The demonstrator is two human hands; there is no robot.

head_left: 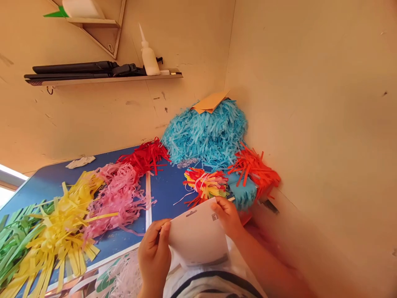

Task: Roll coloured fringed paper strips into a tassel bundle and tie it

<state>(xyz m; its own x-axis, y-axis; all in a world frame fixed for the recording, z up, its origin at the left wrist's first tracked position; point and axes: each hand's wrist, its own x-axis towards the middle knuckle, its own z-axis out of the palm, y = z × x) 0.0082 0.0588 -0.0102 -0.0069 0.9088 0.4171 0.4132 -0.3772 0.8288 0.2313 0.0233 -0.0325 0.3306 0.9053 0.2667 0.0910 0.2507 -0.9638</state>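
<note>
A flat white card (198, 236) with a hanging slot near its upper edge and a small dark mark at its upper right is held up in front of me; whether it is a card or a packet I cannot tell. My left hand (156, 244) pinches its left edge between thumb and fingers. On the upper right corner, my right hand (228, 215) grips it, thumb on the near face. Just beyond the card lies a bundle of multicoloured paper strips (207, 182) with a thin pale string.
A large blue fringe pile (207, 132) with orange paper (211, 102) on top fills the corner. Red (145, 155), pink (116, 194), yellow (62, 231), green (18, 236) and orange-red (256, 167) fringes lie on the blue table (167, 194). A wall shelf (105, 80) holds a white bottle (150, 58).
</note>
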